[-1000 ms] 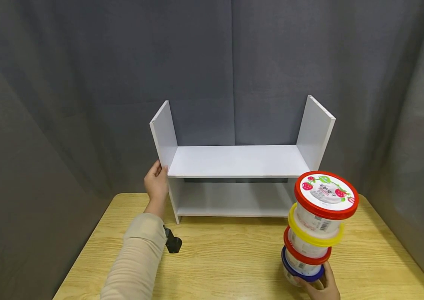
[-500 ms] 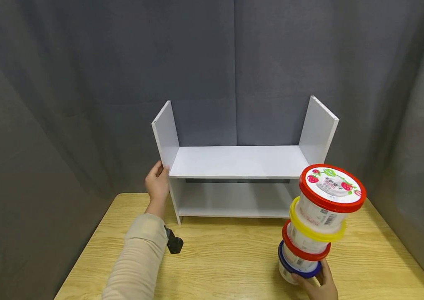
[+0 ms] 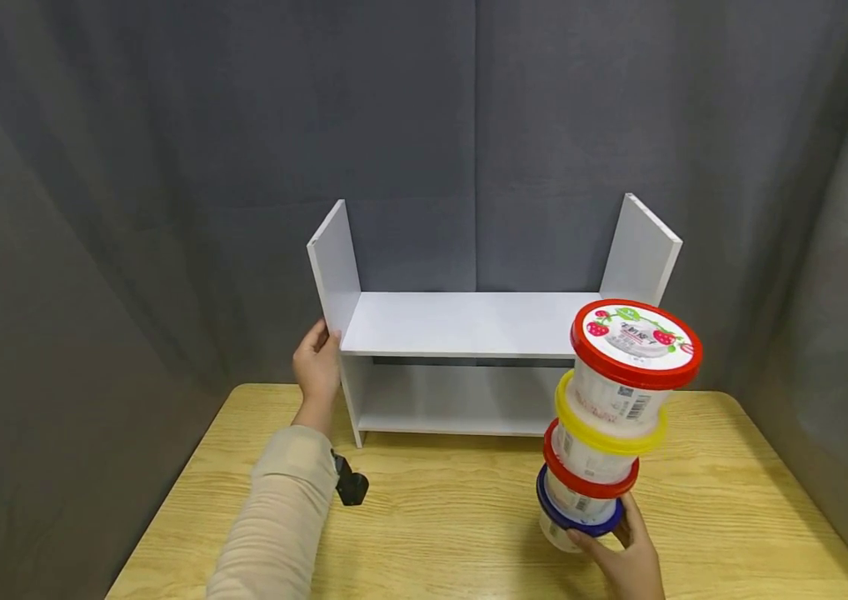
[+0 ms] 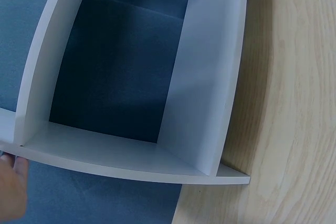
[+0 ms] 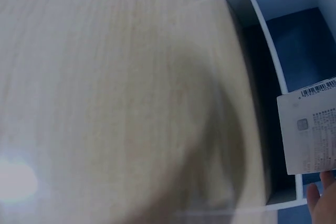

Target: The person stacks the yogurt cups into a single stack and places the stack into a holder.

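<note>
A white two-tier shelf (image 3: 469,323) stands on the table. My left hand (image 3: 316,367) grips its left side panel (image 3: 334,267), thumb at the front edge and fingers on the outer face; in the left wrist view those fingers show at the lower left. A leaning stack of several lidded plastic tubs is held by my right hand (image 3: 632,557), which grips the lowest tub, the one with a blue lid (image 3: 577,527). Above it come a red-lidded tub (image 3: 581,500), a yellow-lidded tub (image 3: 604,454) and a strawberry-printed, red-lidded tub (image 3: 634,358) on top. The stack hides the shelf's lower right.
The wooden table (image 3: 439,508) reaches out in front of the shelf, with rounded back corners. Grey curtains (image 3: 409,125) hang behind and at both sides. A black wrist camera (image 3: 350,483) sits on the left wrist.
My right hand has carried the tub stack forward and slightly left, toward the shelf. The left hand keeps its place on the side panel. The head view has shifted slightly.
</note>
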The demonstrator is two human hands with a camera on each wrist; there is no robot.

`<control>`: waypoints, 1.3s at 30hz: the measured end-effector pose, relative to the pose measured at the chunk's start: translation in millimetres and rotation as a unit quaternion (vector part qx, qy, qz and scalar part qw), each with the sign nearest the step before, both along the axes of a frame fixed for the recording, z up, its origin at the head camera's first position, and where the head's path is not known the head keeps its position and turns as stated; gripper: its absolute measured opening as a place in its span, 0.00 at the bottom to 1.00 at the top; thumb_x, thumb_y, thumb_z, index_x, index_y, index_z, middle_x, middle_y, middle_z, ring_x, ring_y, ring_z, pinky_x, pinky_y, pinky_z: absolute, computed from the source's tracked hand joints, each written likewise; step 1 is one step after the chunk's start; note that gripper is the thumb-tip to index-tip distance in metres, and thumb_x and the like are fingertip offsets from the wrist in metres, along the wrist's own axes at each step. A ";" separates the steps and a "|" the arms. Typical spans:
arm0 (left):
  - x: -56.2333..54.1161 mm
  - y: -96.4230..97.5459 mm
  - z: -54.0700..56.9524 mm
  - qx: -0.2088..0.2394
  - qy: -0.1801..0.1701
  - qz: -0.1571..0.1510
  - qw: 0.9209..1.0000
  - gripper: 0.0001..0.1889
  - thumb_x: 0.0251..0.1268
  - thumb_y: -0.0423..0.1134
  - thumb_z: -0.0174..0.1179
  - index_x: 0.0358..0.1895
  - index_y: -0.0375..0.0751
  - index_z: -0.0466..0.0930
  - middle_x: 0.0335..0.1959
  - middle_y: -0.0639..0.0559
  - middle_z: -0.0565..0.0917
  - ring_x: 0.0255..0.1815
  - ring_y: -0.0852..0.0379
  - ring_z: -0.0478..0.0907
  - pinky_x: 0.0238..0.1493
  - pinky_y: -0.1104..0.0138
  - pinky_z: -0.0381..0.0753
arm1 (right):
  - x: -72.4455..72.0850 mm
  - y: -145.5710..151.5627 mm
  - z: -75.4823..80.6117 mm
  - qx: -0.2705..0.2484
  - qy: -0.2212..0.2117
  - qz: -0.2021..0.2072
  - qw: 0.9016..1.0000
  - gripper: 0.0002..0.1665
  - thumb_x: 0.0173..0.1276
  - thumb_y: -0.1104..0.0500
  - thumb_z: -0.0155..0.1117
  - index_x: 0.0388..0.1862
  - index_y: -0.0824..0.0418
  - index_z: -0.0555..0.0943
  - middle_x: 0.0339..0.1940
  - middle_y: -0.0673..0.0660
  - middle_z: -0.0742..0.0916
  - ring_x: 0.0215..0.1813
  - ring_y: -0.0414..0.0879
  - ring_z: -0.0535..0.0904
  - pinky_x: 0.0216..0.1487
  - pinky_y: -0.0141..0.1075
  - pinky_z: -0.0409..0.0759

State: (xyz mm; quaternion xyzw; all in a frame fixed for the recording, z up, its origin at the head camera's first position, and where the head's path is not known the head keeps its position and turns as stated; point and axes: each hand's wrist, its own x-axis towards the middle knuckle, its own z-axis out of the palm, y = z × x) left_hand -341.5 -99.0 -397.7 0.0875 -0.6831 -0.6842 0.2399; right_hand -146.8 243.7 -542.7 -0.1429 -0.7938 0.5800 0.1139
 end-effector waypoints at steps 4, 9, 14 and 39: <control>-0.2 -0.8 -0.1 -0.010 0.000 -0.001 1.000 0.18 0.59 0.34 0.54 0.54 0.37 0.71 0.50 0.44 0.74 0.51 0.53 0.69 0.49 0.66 0.70 | -6.6 -2.2 8.8 -0.003 0.021 0.022 1.000 0.57 0.40 0.41 0.69 0.67 0.43 0.48 0.59 0.61 0.67 0.56 0.57 0.64 0.53 0.50 0.64; 0.3 -1.2 -0.9 -0.025 -0.004 0.003 1.000 0.19 0.59 0.36 0.54 0.54 0.39 0.71 0.50 0.44 0.74 0.52 0.53 0.69 0.49 0.65 0.69 | -16.9 -4.6 20.7 -0.001 0.031 0.048 0.998 0.55 0.42 0.41 0.68 0.66 0.37 0.47 0.60 0.59 0.65 0.58 0.57 0.63 0.51 0.51 0.66; -0.9 0.2 -1.8 -0.019 -0.004 0.003 1.000 0.19 0.59 0.36 0.54 0.54 0.39 0.71 0.50 0.44 0.74 0.52 0.53 0.69 0.49 0.65 0.69 | -20.4 -12.7 44.0 0.005 0.069 0.068 0.995 0.53 0.46 0.49 0.69 0.67 0.43 0.49 0.59 0.59 0.67 0.56 0.55 0.64 0.51 0.49 0.66; 0.1 7.2 -1.0 -0.022 -0.019 0.005 1.000 0.19 0.58 0.36 0.55 0.54 0.40 0.72 0.49 0.44 0.75 0.50 0.53 0.70 0.48 0.65 0.70 | -60.8 -29.4 112.7 -0.038 0.121 0.149 0.981 0.51 0.51 0.61 0.66 0.68 0.51 0.47 0.59 0.61 0.68 0.55 0.55 0.66 0.50 0.45 0.68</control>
